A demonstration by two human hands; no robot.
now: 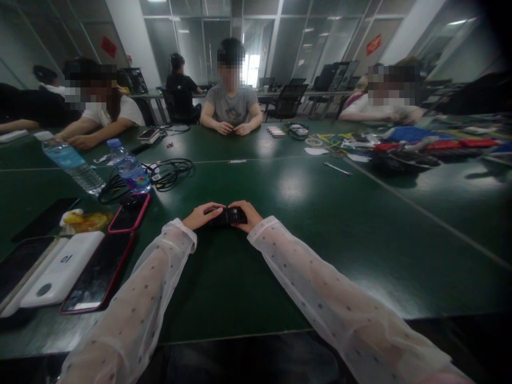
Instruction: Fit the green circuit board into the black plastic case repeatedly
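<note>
Two-handed grip on a small, flat, black rectangular device that rests on the dark green bench straight ahead of the wearer. The left hand closes on the device's left end, fingers laid over its top; the right hand closes on its right end, fingertips curled over the upper edge. Both forearms wear sheer white sleeves with small dark dots and converge on the device from the near edge of the bench. What the device is cannot be told at this size. To the left of the hands, well apart, lie a phone in a red case and a larger dark phone with a red rim, a white slab-shaped power bank marked with digits just beside the latter, and a yellow crumpled wrapper near the first. Beyond these stand or lean two clear plastic water bottles with blue caps, with a coil of black cables beside them. Across the bench a person in a grey T-shirt sits with hands together on the surface; another person in a white top sits at the left, a third at the far right. A mixed pile of red, blue and yellow items lies on the right of the bench.
</note>
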